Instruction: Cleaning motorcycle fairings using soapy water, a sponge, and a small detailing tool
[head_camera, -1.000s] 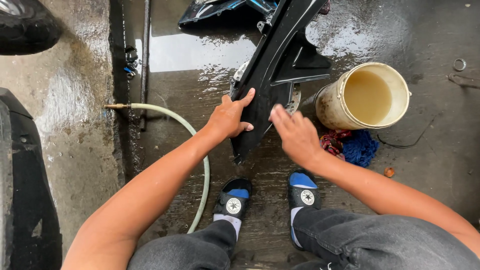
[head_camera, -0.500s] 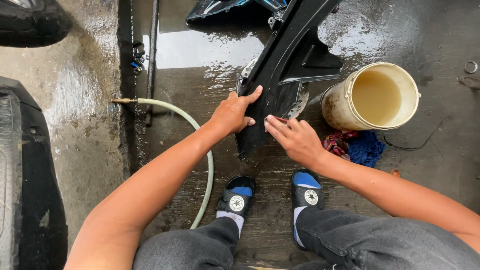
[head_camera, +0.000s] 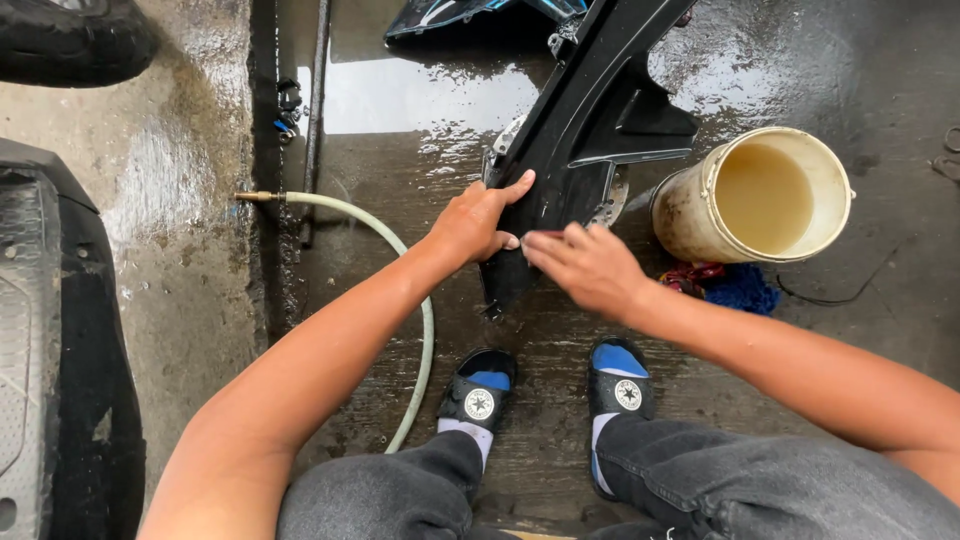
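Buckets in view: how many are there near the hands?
1: a cream bucket of murky water stands on the wet floor, right of the black panel both hands hold. Others may sit outside the frame.

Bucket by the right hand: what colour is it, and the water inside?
The bucket is cream-white and stained; the water is murky yellowish-brown. Head view shows it.

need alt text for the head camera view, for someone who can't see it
Seen from above, a person's left hand grips a long black plastic panel on a wet concrete floor while the right hand rests on its lower end. A cream bucket of murky water stands to the right, a hose curves left.
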